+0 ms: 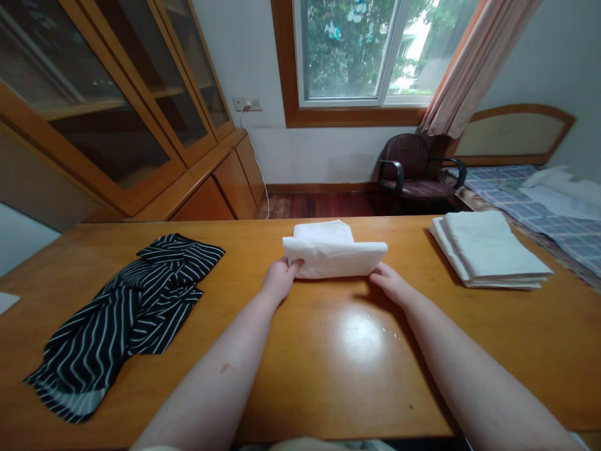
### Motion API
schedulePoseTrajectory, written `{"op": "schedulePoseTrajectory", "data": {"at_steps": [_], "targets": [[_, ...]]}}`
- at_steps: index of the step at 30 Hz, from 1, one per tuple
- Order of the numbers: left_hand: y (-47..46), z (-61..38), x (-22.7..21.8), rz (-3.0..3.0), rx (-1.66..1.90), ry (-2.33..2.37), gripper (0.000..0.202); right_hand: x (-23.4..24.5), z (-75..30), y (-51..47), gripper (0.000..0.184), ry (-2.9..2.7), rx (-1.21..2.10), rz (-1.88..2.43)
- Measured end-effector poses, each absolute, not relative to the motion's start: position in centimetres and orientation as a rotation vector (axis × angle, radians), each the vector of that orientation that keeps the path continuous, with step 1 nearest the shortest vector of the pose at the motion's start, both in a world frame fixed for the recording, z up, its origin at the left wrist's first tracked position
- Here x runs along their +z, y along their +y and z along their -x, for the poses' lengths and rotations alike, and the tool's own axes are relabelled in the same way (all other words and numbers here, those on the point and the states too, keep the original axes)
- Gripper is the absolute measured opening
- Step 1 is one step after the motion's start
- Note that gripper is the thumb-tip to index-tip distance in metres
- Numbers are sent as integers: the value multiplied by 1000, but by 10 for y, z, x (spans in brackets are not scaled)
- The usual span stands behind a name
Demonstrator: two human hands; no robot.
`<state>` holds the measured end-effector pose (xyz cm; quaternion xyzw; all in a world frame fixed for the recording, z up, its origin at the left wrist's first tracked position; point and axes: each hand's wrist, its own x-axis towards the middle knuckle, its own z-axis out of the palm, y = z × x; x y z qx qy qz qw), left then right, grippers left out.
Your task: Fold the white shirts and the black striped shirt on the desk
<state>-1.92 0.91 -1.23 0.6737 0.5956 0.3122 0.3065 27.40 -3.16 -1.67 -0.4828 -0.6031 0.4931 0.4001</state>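
Observation:
A white cloth point(335, 260), folded into a thick strip with a flat part lying behind it, is at the far middle of the table. My left hand point(280, 275) grips its left end, thumb on the front face and fingers hidden behind or under it. At the right end, my right hand point(389, 282) pinches the lower corner between thumb and fingers. The front fold stands raised between both hands. Off to the right lies a stack of folded white cloths point(493, 247). To the left, a black garment with white stripes point(122, 313) lies crumpled.
The wooden table point(319, 376) spans the view, with small wet-looking spots near the right arm. Beyond it are a glass-door cabinet point(188, 156), an office chair point(416, 169), a window point(366, 56) and a bed point(526, 200). A white cord point(256, 156) hangs from the wall outlet.

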Motion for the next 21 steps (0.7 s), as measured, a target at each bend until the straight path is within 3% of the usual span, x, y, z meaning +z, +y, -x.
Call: {"op": "schedulePoseTrajectory", "data": {"at_steps": [5, 10, 21], "targets": [[7, 14, -11, -1772, 829, 1639, 45, -17, -268, -28, 29, -1828, 841, 1496], [7, 7, -18, -1693, 897, 1644, 47, -13, -262, -31, 33, -1805, 638, 1699], [7, 4, -20, -1638, 906, 1611, 35, -11, -248, -24, 29, -1622, 573, 2068]]}}
